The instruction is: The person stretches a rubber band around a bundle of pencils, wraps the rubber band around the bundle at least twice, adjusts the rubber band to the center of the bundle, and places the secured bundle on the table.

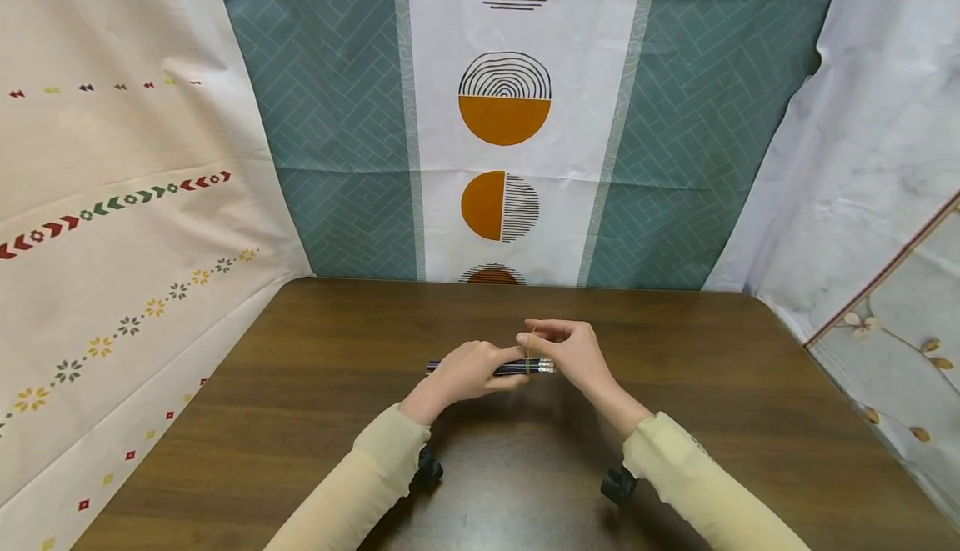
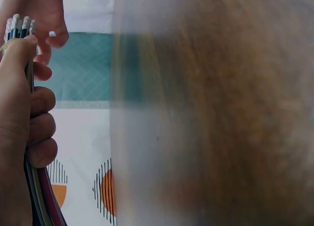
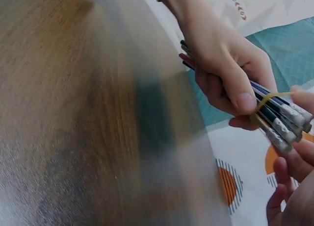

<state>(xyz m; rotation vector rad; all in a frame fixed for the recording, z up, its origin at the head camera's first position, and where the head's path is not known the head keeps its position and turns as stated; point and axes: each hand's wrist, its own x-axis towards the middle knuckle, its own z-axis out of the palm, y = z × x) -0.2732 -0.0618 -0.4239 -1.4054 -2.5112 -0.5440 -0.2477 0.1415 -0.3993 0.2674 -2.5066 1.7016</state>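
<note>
My left hand [image 1: 468, 369] grips a bundle of dark pencils [image 1: 513, 367] just above the table. Their white eraser ends point right, toward the right hand. A yellowish rubber band [image 3: 279, 94] goes around the bundle near the erasers, and part of it is pulled away from the pencils. My right hand [image 1: 577, 357] pinches that stretched part between thumb and fingertips. In the left wrist view, the fingers [image 2: 41, 128] curl round the pencils, whose striped shafts [image 2: 46, 199] run out below the hand.
The brown wooden table [image 1: 315, 451] lies beneath both hands. A patterned cloth [image 1: 345, 117] hangs behind it, with other cloths at left and right. A black wrist device [image 1: 430, 468] sits under the left sleeve, another black device [image 1: 617, 486] under the right sleeve.
</note>
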